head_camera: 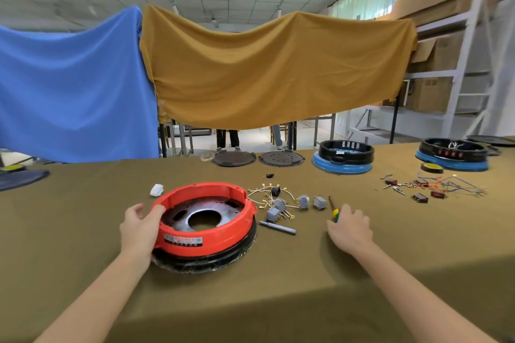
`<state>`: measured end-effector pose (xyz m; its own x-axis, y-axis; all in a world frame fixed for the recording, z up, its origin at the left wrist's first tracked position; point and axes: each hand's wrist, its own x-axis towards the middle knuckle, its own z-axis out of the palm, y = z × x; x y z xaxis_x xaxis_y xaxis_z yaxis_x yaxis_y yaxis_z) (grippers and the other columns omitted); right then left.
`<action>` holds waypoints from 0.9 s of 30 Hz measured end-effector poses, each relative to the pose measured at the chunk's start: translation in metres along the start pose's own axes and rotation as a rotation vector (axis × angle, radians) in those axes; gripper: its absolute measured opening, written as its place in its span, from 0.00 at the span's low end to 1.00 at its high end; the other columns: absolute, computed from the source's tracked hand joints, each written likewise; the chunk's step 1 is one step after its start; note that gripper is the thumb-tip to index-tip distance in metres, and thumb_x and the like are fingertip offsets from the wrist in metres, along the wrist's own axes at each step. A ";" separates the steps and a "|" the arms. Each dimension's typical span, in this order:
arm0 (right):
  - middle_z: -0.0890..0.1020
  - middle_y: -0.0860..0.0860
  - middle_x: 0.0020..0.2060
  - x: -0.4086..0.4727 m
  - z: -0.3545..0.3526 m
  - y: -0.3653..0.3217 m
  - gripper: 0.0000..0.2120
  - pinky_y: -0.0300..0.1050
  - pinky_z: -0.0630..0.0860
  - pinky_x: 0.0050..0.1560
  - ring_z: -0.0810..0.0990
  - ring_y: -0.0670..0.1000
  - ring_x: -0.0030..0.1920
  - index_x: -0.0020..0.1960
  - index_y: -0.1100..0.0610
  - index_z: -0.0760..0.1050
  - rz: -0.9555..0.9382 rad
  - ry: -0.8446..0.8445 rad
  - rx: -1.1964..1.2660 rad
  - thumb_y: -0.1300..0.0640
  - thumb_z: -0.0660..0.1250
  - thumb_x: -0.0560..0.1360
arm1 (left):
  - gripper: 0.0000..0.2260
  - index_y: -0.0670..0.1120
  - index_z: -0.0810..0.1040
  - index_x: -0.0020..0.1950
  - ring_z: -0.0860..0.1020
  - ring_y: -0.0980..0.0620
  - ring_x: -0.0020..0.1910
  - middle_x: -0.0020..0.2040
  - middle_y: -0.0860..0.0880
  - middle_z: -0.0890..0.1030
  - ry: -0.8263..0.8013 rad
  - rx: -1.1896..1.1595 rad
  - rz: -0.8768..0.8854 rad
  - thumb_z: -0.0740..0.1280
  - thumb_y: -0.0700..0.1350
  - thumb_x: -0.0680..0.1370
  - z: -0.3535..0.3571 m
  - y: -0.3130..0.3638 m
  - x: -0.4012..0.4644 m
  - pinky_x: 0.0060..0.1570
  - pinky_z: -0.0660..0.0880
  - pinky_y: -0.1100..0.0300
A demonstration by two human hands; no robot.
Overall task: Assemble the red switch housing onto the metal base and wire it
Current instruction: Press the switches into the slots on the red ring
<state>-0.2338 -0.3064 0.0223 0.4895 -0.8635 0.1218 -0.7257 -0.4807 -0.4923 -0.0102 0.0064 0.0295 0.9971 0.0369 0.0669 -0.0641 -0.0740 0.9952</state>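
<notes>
The red ring-shaped housing sits on a black ring wrapped in film, with the perforated metal base showing inside it. My left hand holds the housing's left rim, thumb over the top edge. My right hand rests on the cloth beside the handle of a yellow-green screwdriver, fingers loosely curled over it. White wires with brass terminals and several grey switch blocks lie between the housing and the screwdriver.
A grey pen-like tool lies right of the housing and a small white piece behind it. Two dark discs, two black rings on blue bases, a tape roll and loose wires with switches occupy the far right.
</notes>
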 end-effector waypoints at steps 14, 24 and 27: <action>0.73 0.58 0.64 0.069 0.015 -0.046 0.20 0.53 0.71 0.64 0.67 0.59 0.66 0.70 0.54 0.69 -0.213 -0.021 -0.220 0.55 0.63 0.78 | 0.16 0.45 0.76 0.68 0.69 0.47 0.69 0.65 0.45 0.73 -0.110 0.207 0.450 0.56 0.50 0.85 0.012 -0.017 0.006 0.71 0.64 0.50; 0.74 0.58 0.57 0.061 0.017 -0.050 0.12 0.49 0.72 0.59 0.70 0.57 0.58 0.61 0.59 0.71 -0.355 0.236 -0.256 0.62 0.63 0.79 | 0.21 0.60 0.79 0.56 0.57 0.58 0.73 0.70 0.54 0.64 -0.291 0.379 0.842 0.66 0.68 0.68 0.008 -0.023 -0.015 0.73 0.57 0.56; 0.75 0.55 0.56 0.034 0.011 -0.071 0.11 0.48 0.75 0.58 0.73 0.54 0.57 0.61 0.58 0.72 -0.423 0.224 0.274 0.63 0.64 0.80 | 0.22 0.50 0.83 0.47 0.62 0.49 0.70 0.61 0.52 0.73 -0.266 0.469 0.917 0.66 0.66 0.70 0.011 -0.023 -0.018 0.71 0.63 0.42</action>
<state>-0.1606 -0.2998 0.0515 0.5745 -0.6291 0.5236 -0.3209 -0.7616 -0.5630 -0.0265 -0.0031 0.0050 0.5563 -0.4425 0.7034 -0.8298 -0.3420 0.4410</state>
